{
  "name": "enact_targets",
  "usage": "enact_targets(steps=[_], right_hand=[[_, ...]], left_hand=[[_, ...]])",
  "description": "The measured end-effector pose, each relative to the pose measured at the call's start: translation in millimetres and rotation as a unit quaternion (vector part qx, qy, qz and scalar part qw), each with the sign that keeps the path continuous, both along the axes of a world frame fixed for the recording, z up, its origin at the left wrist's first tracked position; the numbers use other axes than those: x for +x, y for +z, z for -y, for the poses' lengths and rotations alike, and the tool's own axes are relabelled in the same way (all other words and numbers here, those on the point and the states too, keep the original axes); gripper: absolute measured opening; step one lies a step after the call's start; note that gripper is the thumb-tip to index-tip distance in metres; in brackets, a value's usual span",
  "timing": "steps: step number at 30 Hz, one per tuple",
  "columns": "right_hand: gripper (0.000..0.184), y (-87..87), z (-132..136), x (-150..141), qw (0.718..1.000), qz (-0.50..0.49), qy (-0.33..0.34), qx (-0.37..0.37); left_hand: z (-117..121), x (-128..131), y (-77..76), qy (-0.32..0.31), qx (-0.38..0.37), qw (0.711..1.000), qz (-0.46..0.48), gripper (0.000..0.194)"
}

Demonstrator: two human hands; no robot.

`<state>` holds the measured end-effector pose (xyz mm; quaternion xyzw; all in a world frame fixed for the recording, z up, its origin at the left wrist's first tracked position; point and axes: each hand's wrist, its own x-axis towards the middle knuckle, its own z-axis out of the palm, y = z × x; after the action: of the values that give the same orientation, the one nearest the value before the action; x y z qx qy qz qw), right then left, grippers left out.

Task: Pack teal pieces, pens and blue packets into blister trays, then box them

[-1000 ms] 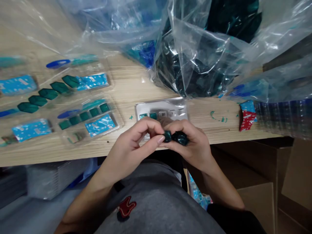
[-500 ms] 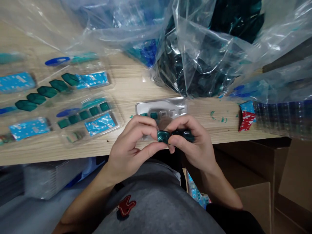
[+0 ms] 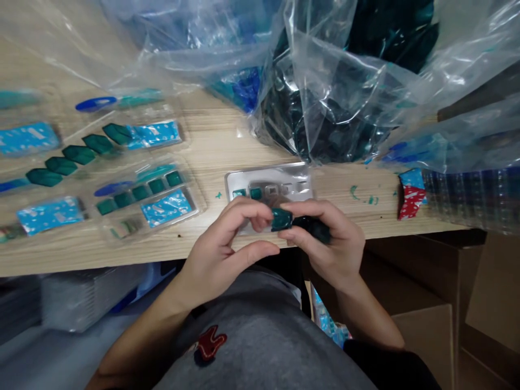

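Note:
My right hand (image 3: 335, 235) pinches a small glossy green block (image 3: 281, 219) between thumb and forefinger. More dark green blocks (image 3: 314, 228) lie within the same hand, partly hidden by its fingers. My left hand (image 3: 227, 246) is just left of the pinched block, its thumb spread away and its curled fingertips close to the block; whether they touch it I cannot tell. Behind both hands lies a clear plastic tray (image 3: 260, 177) with square hollows. Green blocks (image 3: 255, 193) sit in two hollows at its left, and the hands cover its front part.
At the left are several filled clear trays (image 3: 195, 208) with green blocks, blue packets (image 3: 49, 215) and blue-green tools (image 3: 96, 103). Large clear bags (image 3: 325, 108) of dark green pieces stand at the back. Stacked trays (image 3: 471, 200) are at the right, above cardboard boxes (image 3: 422, 330).
My left thumb has come away from the green block, and the left fingers have loosened. The right hand has turned slightly and now holds the block alone, a little farther right and back.

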<state>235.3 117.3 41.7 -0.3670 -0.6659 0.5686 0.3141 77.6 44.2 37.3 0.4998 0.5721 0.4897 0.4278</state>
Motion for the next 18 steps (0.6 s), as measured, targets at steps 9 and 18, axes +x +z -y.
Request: enact_targets(steps=[9,18], right_hand=[[0.011,-10.1,-3.9,1.8,0.995,-0.036,0.077,0.043],[0.034,-8.4,-1.0,10.7,0.995,0.014,0.098,0.025]], left_hand=[[-2.2,4.0,4.5,0.021,0.009,1.000,-0.009,0.008],[6.9,9.8,-9.8,0.024,0.078,0.986,-0.146,0.020]])
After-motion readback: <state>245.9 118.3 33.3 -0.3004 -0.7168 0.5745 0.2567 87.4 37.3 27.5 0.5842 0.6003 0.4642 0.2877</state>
